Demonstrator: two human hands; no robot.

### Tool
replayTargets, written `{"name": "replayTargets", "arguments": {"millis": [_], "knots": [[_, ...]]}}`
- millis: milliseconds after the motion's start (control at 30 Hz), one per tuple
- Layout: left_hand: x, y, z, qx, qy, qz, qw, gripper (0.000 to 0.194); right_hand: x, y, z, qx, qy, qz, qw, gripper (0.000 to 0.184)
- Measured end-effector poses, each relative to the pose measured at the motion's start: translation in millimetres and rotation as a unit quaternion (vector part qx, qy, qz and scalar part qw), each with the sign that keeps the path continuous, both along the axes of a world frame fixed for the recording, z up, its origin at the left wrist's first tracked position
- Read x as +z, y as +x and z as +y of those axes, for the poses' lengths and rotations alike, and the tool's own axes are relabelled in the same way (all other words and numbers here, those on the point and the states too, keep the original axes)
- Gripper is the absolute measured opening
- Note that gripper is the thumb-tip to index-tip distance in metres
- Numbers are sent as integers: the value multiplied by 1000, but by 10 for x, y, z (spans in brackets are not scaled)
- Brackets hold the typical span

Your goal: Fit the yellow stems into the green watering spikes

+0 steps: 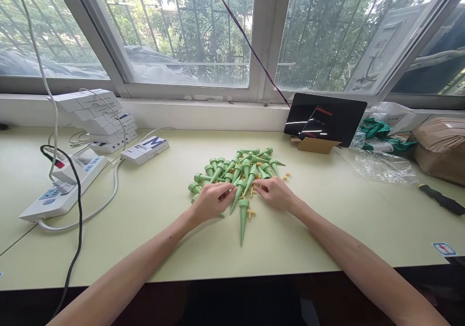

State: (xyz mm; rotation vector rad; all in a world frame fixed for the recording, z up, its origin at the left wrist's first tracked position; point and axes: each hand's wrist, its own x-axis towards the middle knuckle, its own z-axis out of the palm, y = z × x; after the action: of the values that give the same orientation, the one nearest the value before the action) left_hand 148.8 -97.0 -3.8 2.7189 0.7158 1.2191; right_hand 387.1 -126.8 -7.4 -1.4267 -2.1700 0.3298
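A heap of green plant watering spikes (250, 168) with ribbed caps lies at the middle of the table, small yellow T-shaped connectors (288, 176) scattered among them. My left hand (212, 201) is at the heap's near left side, fingers curled and pinched beside a slanting green spike (238, 196); whatever they hold is hidden. At the right side, my right hand (274, 193) has thumb and fingertips together near some yellow connectors; what is between them is too small to tell. One separate spike (243, 222) lies nearest me, tip towards me, with a yellow connector (250, 213) beside its cap.
At left are a power strip (65, 190) with cables, a stack of white boxes (101, 117) and a single box (146, 150). A tablet (327, 117) leans on a cardboard stand (318, 145) at the back. Plastic wrap (385, 166), a brown parcel (441, 147) and a dark-handled tool (441, 200) lie right.
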Motion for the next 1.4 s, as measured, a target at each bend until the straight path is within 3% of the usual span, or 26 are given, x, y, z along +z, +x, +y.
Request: {"name": "replayTargets", "arguments": {"millis": [1400], "knots": [[8,22,-49,-26,-9,26,999,31,-107,-122,5,-70,-17,39,997,11]]}}
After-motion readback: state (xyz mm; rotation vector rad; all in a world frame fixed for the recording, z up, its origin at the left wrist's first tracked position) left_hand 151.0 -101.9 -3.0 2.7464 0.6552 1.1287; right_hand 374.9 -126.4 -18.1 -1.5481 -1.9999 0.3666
